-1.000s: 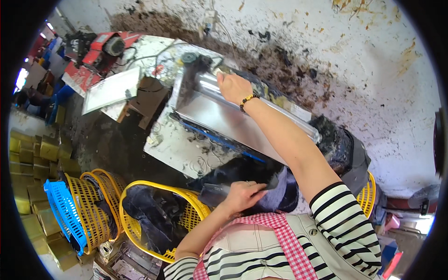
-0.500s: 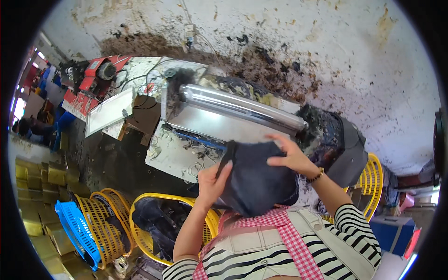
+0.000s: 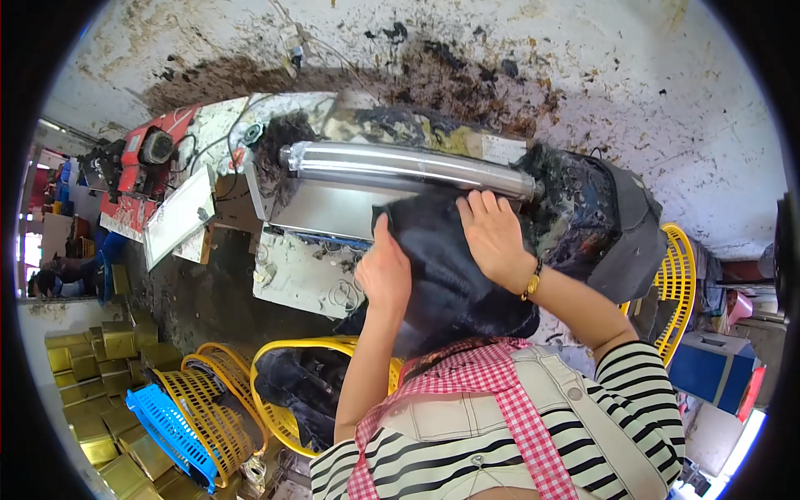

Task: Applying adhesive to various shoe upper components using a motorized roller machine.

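A black, leather-like piece (image 3: 450,279) stretches from the front of my apron up over the flat metal plate, its far edge close to the shiny metal roller (image 3: 400,163). Its surface is smooth and slightly creased, with fuzz along the lower rim. My left hand (image 3: 385,271) grips the left edge, index finger pointing forward along it. Palm down, my right hand (image 3: 498,242) lies flat on the upper right part, fingertips just short of the roller. Part of the metal plate (image 3: 333,208) shows left of the piece.
Dark fuzz coats the machine's right end (image 3: 571,196). A yellow basket (image 3: 279,417) holding dark pieces stands at lower left, beside more yellow baskets and a blue basket (image 3: 171,429). Another yellow basket (image 3: 677,283) is at right. Gold-coloured boxes (image 3: 108,417) are piled at far left.
Both hands have moved forward, carrying the black piece from near my body onto the plate by the roller. My right hand has gone from holding its edge to lying flat on it.
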`<state>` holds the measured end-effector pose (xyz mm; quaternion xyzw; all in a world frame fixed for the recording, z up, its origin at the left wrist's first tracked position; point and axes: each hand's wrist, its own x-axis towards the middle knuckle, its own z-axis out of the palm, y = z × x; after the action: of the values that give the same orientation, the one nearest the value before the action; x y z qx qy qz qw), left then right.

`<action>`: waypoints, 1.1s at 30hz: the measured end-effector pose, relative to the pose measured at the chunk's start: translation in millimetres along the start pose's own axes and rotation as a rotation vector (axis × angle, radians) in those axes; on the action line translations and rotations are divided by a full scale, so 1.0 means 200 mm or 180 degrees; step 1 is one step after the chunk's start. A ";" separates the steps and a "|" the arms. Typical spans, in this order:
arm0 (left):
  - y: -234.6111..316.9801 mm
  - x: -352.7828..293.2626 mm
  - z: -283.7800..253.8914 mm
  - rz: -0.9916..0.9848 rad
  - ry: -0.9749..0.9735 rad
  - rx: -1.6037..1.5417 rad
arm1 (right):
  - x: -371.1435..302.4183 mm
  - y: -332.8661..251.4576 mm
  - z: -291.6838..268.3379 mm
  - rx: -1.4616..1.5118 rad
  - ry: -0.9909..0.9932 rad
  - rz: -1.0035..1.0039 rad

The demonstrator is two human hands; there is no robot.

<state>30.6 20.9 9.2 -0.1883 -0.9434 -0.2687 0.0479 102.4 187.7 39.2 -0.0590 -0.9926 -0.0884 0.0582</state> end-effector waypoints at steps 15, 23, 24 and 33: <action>0.05 -0.08 0.18 0.1136 -0.0095 0.0508 | 0.88 0.59 0.23 0.1370 -0.2342 0.0138; -0.05 -0.27 0.13 0.1574 0.0072 0.0212 | 0.68 0.49 -0.21 0.2344 0.0448 -0.1204; -0.09 -0.35 0.15 0.1990 0.0212 -0.0023 | 0.60 0.45 -0.24 0.1992 0.0623 -0.1336; 0.00 -0.39 0.44 0.0444 -0.1538 -0.0664 | 0.47 0.29 -0.73 0.1840 0.0040 -0.1057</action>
<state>104.5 41.2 -81.1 -0.3154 -0.8794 -0.3078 -0.1799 31.9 226.8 204.2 0.1230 -0.9723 0.1882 0.0635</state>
